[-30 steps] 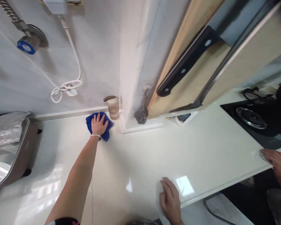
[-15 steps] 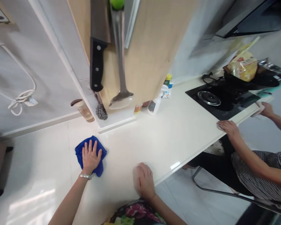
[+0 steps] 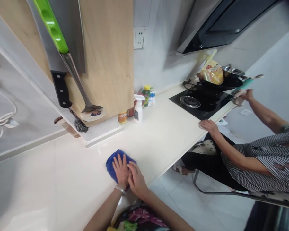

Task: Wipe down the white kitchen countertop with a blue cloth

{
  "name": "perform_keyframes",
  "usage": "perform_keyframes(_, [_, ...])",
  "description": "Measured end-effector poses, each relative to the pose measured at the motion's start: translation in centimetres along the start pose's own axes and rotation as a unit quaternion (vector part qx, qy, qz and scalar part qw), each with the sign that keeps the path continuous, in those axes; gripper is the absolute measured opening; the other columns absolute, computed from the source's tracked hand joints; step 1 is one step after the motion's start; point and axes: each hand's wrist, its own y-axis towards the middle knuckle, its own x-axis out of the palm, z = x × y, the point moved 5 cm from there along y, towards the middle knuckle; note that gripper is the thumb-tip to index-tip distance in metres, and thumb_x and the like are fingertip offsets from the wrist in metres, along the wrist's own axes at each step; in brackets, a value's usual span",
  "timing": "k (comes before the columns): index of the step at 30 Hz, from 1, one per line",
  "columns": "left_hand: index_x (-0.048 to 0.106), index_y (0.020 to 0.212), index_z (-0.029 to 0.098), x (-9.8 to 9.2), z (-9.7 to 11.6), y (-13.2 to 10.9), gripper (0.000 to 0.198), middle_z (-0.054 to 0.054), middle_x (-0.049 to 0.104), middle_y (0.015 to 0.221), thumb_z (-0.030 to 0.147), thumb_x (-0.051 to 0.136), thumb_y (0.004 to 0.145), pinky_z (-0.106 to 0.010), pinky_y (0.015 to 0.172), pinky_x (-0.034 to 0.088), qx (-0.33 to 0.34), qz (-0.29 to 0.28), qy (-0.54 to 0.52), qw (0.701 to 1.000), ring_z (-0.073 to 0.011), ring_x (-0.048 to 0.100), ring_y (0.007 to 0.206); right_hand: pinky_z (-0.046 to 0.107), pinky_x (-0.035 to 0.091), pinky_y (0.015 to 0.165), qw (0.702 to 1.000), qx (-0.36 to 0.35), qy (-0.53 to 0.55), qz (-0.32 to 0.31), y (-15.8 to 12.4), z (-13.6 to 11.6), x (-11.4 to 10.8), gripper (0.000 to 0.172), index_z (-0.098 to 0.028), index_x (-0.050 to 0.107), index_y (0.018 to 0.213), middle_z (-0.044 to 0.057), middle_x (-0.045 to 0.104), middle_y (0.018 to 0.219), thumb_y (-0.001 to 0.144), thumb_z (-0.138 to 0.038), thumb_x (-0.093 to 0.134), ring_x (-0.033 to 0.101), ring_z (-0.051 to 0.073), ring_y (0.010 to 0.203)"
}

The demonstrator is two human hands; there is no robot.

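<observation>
My left hand [image 3: 121,171] lies flat with spread fingers on a blue cloth [image 3: 111,164], pressing it to the white countertop [image 3: 154,141]. A silvery band circles that wrist. Right beside it, my right hand [image 3: 137,182] rests at the cloth's right edge, its loosely bent fingers apart from the thumb and close against my left hand. I cannot make out whether the two hands touch. Nothing shows in my right hand. Part of the cloth is hidden under both hands.
A wooden board [image 3: 108,57] holds a knife [image 3: 61,89] and a green-handled turner [image 3: 77,80]. Behind the counter stand a spray bottle [image 3: 138,110] and jars. Another person [image 3: 255,157] sits right of the counter, by the black cooktop [image 3: 202,102], with a wok [image 3: 221,85] on it.
My left hand and the cloth have moved right along the counter and nearer my right hand. My right hand has shifted left to meet them. The view has turned right.
</observation>
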Motion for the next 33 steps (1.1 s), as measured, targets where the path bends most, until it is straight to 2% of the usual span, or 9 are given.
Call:
perform_keyframes(3, [0.049,0.147,0.019,2.3,3.4,1.8,0.054,-0.014,0.041,0.157,0.023,0.040,0.094,-0.061,0.121,0.022,0.019,-0.068,-0.097,0.993,-0.0323,0.020,0.152,0.050,0.046,0.112,0.999,0.005,-0.018,0.047,1.8,1.3,-1.8,0.053,-0.018,0.042,0.143,0.015,0.049,0.144,0.090,-0.017,0.042,0.047,0.025,0.135])
perform_keyframes(5, [0.052,0.144,0.021,2.1,3.9,2.5,0.051,-0.012,0.046,0.155,0.024,0.042,0.094,-0.059,0.121,0.026,0.052,-0.107,-0.182,0.976,-0.0296,0.026,0.151,0.050,0.046,0.112,0.997,0.007,-0.036,0.069,2.6,2.1,-2.7,0.051,-0.017,0.041,0.143,0.016,0.049,0.144,0.093,-0.023,0.045,0.046,0.025,0.135])
perform_keyframes(7, [0.053,0.142,0.021,0.5,2.5,2.6,0.050,-0.011,0.048,0.153,0.021,0.038,0.095,-0.053,0.121,0.030,0.071,-0.100,-0.252,0.960,-0.0251,0.035,0.147,0.051,0.042,0.115,0.997,-0.007,-0.064,0.046,3.2,2.3,-2.6,0.053,-0.015,0.039,0.146,0.016,0.047,0.148,0.095,-0.027,0.046,0.042,0.026,0.140])
perform_keyframes(9, [0.051,0.143,0.020,-2.0,-0.5,2.1,0.051,-0.011,0.046,0.154,0.017,0.032,0.095,-0.048,0.122,0.031,0.058,-0.048,-0.266,0.961,-0.0211,0.037,0.146,0.054,0.035,0.119,0.994,-0.024,-0.110,-0.014,3.4,2.3,-1.4,0.054,-0.015,0.039,0.148,0.015,0.042,0.154,0.096,-0.026,0.045,0.033,0.027,0.147])
perform_keyframes(13, [0.045,0.148,0.016,-6.0,-6.6,0.1,0.051,-0.013,0.037,0.160,0.023,0.035,0.098,-0.053,0.124,0.025,0.008,0.043,-0.145,0.988,-0.0247,0.018,0.154,0.062,0.022,0.122,0.977,-0.017,-0.177,-0.117,3.0,2.9,1.0,0.061,-0.017,0.036,0.152,0.013,0.028,0.163,0.094,-0.028,0.049,0.017,0.034,0.152])
perform_keyframes(17, [0.038,0.151,0.010,-6.5,-9.6,-1.2,0.056,-0.021,0.031,0.161,0.031,0.038,0.099,-0.062,0.122,0.020,-0.046,0.054,-0.022,0.997,-0.0323,0.010,0.154,0.061,0.020,0.123,0.971,-0.034,-0.173,-0.159,3.0,4.4,0.7,0.067,-0.025,0.035,0.154,0.008,0.025,0.164,0.091,-0.036,0.056,0.017,0.034,0.152])
perform_keyframes(20, [0.037,0.152,0.008,-5.7,-10.1,-1.7,0.057,-0.023,0.029,0.161,0.034,0.035,0.101,-0.061,0.122,0.018,-0.080,0.049,0.034,0.995,-0.0334,0.011,0.154,0.060,0.021,0.122,0.967,-0.042,-0.181,-0.172,3.4,6.4,-1.2,0.066,-0.027,0.037,0.153,0.006,0.027,0.164,0.090,-0.036,0.056,0.019,0.033,0.152])
perform_keyframes(25, [0.031,0.155,0.009,-5.5,-9.2,-1.9,0.059,-0.021,0.025,0.163,0.034,0.034,0.101,-0.059,0.123,0.017,-0.062,0.059,0.082,0.993,-0.0324,0.006,0.155,0.058,0.022,0.122,0.960,0.010,-0.240,-0.144,5.2,11.6,-5.4,0.063,-0.025,0.038,0.152,0.006,0.028,0.163,0.092,-0.036,0.051,0.020,0.033,0.151])
perform_keyframes(33, [0.025,0.158,0.013,-5.9,-8.7,-1.4,0.062,-0.019,0.023,0.165,0.036,0.033,0.101,-0.058,0.123,0.018,-0.059,0.058,0.091,0.992,-0.0322,0.008,0.155,0.055,0.018,0.123,0.934,0.105,-0.329,-0.092,11.9,20.4,-9.4,0.058,-0.026,0.034,0.154,0.004,0.025,0.165,0.098,-0.041,0.039,0.019,0.030,0.151])
